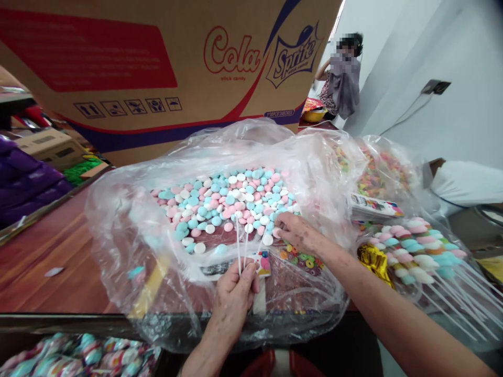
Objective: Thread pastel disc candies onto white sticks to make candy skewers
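My left hand (236, 293) is closed around the lower ends of a few thin white sticks (238, 243), which fan upward over the candies. White round candies show at the upper ends of the sticks; whether they are threaded on or lie behind, I cannot tell. To the right, my right hand (294, 230) has its fingers curled together at the near right edge of the candy pile (231, 201), with a pink candy (277, 232) at the fingertips. Flat pink, blue and white candies make up this pile, lying in a large opened clear plastic bag (121, 209).
A big cola stick candy carton (157, 68) stands behind. Finished candy skewers (424, 246), gold ties (375, 264) and printed cards (375, 205) lie right. Small colourful rings (304, 259) sit near my right forearm. Wrapped candies (90, 353) fill a box below left. A person (346, 78) is in back.
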### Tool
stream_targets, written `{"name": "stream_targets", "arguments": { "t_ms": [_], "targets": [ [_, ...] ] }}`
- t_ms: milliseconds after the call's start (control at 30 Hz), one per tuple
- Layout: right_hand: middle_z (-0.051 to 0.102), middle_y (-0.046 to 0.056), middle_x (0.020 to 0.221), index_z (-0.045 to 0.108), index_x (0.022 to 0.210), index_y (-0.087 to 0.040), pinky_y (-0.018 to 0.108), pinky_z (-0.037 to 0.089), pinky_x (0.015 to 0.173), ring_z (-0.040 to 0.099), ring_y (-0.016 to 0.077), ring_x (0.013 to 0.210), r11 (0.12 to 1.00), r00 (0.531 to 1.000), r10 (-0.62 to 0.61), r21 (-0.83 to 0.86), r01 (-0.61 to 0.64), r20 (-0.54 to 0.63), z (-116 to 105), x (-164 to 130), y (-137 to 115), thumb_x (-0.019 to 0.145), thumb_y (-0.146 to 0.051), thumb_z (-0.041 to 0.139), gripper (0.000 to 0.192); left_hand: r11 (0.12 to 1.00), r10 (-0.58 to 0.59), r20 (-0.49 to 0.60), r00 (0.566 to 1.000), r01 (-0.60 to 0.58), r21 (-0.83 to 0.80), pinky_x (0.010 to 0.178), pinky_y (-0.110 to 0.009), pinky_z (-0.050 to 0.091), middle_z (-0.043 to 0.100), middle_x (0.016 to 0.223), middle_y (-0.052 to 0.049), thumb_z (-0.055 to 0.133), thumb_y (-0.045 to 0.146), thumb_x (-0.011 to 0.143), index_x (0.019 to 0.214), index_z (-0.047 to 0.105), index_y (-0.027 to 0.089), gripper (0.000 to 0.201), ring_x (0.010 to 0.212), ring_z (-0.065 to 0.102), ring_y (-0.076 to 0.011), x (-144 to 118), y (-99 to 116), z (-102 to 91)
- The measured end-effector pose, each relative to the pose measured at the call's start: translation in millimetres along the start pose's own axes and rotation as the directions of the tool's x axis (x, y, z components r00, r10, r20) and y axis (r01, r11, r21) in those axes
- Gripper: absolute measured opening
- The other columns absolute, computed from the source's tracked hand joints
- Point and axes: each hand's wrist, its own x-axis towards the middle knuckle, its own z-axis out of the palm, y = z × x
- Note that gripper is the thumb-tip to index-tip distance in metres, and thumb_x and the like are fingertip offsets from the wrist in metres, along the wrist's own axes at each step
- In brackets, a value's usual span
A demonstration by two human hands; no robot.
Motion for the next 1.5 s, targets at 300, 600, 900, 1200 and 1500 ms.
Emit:
{"name": "stream_targets", "arguments": {
  "t_ms": [300, 600, 900, 1200, 1500],
  "targets": [
    [0.058, 0.001, 0.081, 0.055, 0.087, -0.02, 0.027, 0.037, 0.066, 0.052, 0.0173, 0.076, 0.997, 0.999, 0.03, -0.07, -0.032, -0.034, 10.7, -8.4, -7.6, 0.084, -0.021, 0.053, 0.005, 0.993, 0.037, 0.002, 0.999, -0.037, 0.108, 0.038, -0.018, 0.014, 0.036, 0.044, 0.01, 0.058, 0.052, 0.087, 0.065, 0.053, 0.018, 0.04, 0.036, 0.022, -0.0041, 3.9, -7.7, -4.0],
    [0.064, -0.002, 0.074, 0.062, 0.087, -0.021, 0.027, 0.044, 0.063, 0.059, 0.015, 0.068, 0.649, 0.959, 0.245, 0.759, -0.052, -0.144, 3.7, -16.8, -6.3, 0.072, -0.038, 0.068, 0.023, 0.92, 0.128, -0.025, 0.991, -0.109, 0.376, 0.044, -0.021, 0.026, 0.046, 0.047, 0.006, 0.056, 0.047, 0.086, 0.08, 0.069, 0.018, 0.033, 0.044, 0.035, -0.0104, 3.7, -4.3, -0.4],
    [0.069, 0.0, 0.074, 0.066, 0.085, -0.018, 0.028, 0.048, 0.068, 0.062, 0.0157, 0.07, 0.514, 0.954, 0.268, 0.858, -0.024, -0.134, 4.6, -25.2, -11.8, 0.068, -0.043, 0.078, 0.032, 0.858, 0.143, -0.03, 0.989, -0.108, 0.502, 0.052, -0.023, 0.03, 0.048, 0.048, 0.006, 0.054, 0.045, 0.087, 0.076, 0.07, 0.019, 0.033, 0.049, 0.042, -0.0127, 5.4, -5.5, -0.2],
    [0.068, 0.0, 0.075, 0.066, 0.088, -0.018, 0.025, 0.047, 0.062, 0.059, 0.014, 0.066, 0.493, 0.942, 0.298, 0.87, -0.015, -0.152, 8.3, -26.1, -6.0, 0.07, -0.046, 0.078, 0.036, 0.863, 0.137, -0.015, 0.99, -0.112, 0.493, 0.052, -0.024, 0.03, 0.047, 0.049, 0.005, 0.055, 0.043, 0.087, 0.073, 0.07, 0.02, 0.031, 0.05, 0.043, -0.0134, 4.5, -6.2, 0.4],
    [0.067, 0.0, 0.079, 0.065, 0.088, -0.021, 0.028, 0.05, 0.068, 0.062, 0.0162, 0.072, 0.623, 0.939, 0.212, 0.778, 0.085, -0.272, 10.7, -30.7, -11.3, 0.077, -0.044, 0.072, 0.027, 0.865, 0.157, -0.015, 0.987, -0.13, 0.485, 0.052, -0.023, 0.031, 0.046, 0.052, 0.006, 0.055, 0.042, 0.089, 0.075, 0.069, 0.02, 0.03, 0.051, 0.04, -0.0124, 4.5, -8.5, -1.1]
  ]
}}
